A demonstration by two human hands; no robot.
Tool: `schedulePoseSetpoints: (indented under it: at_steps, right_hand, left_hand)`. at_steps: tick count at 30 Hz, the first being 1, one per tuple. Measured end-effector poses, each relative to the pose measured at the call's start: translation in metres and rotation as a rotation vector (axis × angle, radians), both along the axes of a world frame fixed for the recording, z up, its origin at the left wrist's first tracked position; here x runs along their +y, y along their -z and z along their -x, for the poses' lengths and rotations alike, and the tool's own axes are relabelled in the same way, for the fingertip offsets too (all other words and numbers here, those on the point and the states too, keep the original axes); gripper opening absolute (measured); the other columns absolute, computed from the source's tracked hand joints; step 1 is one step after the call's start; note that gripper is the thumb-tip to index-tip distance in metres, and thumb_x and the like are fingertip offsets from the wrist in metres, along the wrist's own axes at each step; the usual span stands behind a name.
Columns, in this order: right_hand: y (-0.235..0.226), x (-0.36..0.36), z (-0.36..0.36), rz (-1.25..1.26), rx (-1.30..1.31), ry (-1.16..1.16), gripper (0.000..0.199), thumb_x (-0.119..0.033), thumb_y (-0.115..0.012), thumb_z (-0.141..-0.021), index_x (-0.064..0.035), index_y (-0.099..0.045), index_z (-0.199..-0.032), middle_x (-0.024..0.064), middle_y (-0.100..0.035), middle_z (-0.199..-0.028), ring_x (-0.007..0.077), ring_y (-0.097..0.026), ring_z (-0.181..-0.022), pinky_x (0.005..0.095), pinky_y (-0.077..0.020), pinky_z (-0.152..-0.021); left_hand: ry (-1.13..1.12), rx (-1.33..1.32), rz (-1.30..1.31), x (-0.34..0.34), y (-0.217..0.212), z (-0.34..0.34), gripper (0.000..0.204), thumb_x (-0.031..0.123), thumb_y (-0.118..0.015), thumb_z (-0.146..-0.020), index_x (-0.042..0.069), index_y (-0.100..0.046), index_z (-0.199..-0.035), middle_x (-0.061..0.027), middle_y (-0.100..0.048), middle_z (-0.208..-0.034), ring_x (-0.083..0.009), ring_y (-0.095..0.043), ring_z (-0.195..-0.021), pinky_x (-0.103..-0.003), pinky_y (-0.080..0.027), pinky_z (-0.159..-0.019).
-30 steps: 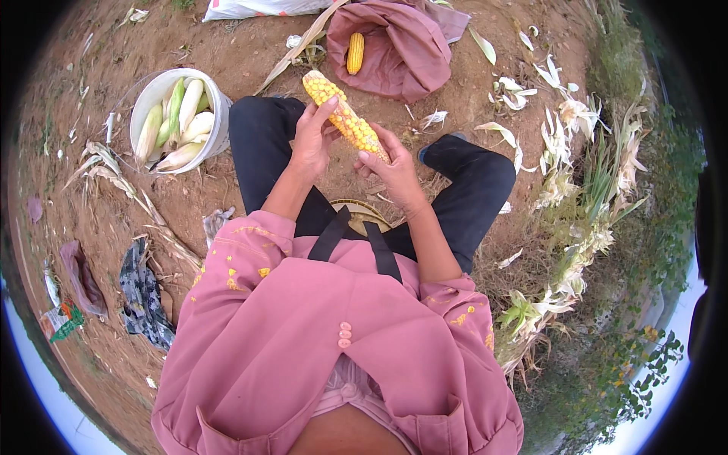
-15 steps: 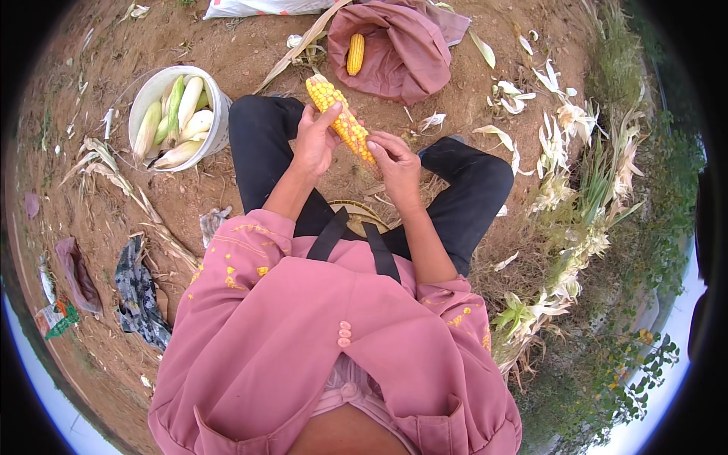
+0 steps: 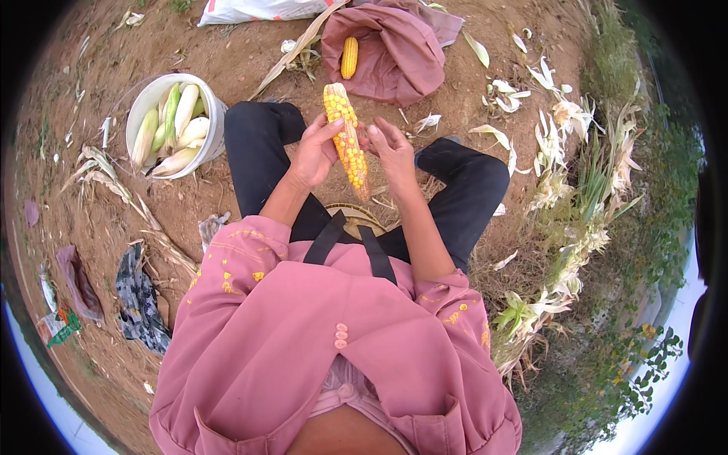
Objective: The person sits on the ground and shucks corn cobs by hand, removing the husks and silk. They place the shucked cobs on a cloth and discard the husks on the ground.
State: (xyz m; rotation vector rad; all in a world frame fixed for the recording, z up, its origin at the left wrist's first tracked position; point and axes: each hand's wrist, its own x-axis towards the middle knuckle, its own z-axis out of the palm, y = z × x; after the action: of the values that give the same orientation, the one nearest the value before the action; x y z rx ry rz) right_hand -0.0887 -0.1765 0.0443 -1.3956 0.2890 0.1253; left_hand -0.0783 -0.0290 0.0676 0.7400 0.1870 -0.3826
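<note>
The cob (image 3: 349,144) swung steeper; ears (image 3: 186,108) crowd the bucket (image 3: 215,130).

You held a husked corn cob (image 3: 351,154) in your left hand (image 3: 314,158). Its yellow kernels were mottled with reddish patches; both ends were paler. It was slanted, its narrower end pointing toward your lap.

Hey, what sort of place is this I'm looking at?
Outdoors, most likely a farmyard or the edge of a field: there's bare brown soil all around, a white bucket of unshucked corn ears, and pale, loose husks strewn along the right.
</note>
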Motion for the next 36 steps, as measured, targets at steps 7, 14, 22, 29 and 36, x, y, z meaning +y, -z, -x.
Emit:
schedulePoseSetpoints:
  at_steps: [7,14,22,29,36]
  right_hand:
    - [-0.003,0.006,-0.005,-0.126,0.043,-0.04,0.02,-0.014,-0.064,-0.082,0.0035,-0.063,-0.092,0.0055,-0.064,-0.077,0.0104,-0.058,-0.068,0.023,-0.0473,-0.065]
    - [0.05,-0.038,0.002,0.883,-0.06,-0.099,0.033,-0.017,-0.062,-0.081,0.003,-0.057,-0.107,0.0128,-0.062,-0.098,0.0137,-0.058,-0.085,0.0275,-0.0453,-0.074]
    - [0.011,0.003,-0.01,-0.009,0.036,-0.182,0.047,-0.021,-0.061,-0.085,0.0062,-0.047,-0.12,0.0117,-0.06,-0.102,0.013,-0.057,-0.082,0.026,-0.046,-0.076]
    - [-0.001,0.01,-0.008,-0.181,0.082,-0.239,0.047,-0.015,-0.062,-0.084,0.007,-0.044,-0.122,0.0055,-0.061,-0.086,0.006,-0.054,-0.07,0.0199,-0.0451,-0.062]
    - [-0.009,0.009,-0.005,-0.224,0.126,-0.227,0.027,-0.011,-0.059,-0.085,0.0053,-0.056,-0.105,0.003,-0.059,-0.08,0.0063,-0.053,-0.068,0.0212,-0.044,-0.061]
  left_hand:
    - [0.025,0.012,0.055,0.005,0.008,0.003,0.026,0.016,-0.048,-0.089,0.002,-0.043,-0.11,-0.0104,-0.056,-0.096,-0.0242,-0.061,-0.083,-0.041,-0.05,-0.08]
    - [0.042,0.089,0.07,0.012,0.007,0.001,0.039,0.027,-0.041,-0.089,-0.001,-0.043,-0.117,-0.0148,-0.054,-0.107,-0.0245,-0.059,-0.083,-0.043,-0.05,-0.08]
    - [0.109,0.135,0.095,0.013,0.017,0.004,0.042,0.028,-0.039,-0.089,-0.002,-0.045,-0.117,-0.014,-0.058,-0.095,-0.0234,-0.059,-0.079,-0.04,-0.05,-0.077]
    - [0.125,0.126,0.11,0.013,0.021,0.004,0.043,0.029,-0.037,-0.089,-0.002,-0.045,-0.118,-0.012,-0.059,-0.09,-0.0221,-0.059,-0.077,-0.037,-0.051,-0.073]
    - [0.167,0.096,0.141,0.013,0.016,0.005,0.043,0.03,-0.037,-0.09,-0.001,-0.044,-0.119,-0.0124,-0.059,-0.096,-0.0196,-0.059,-0.074,-0.034,-0.051,-0.069]
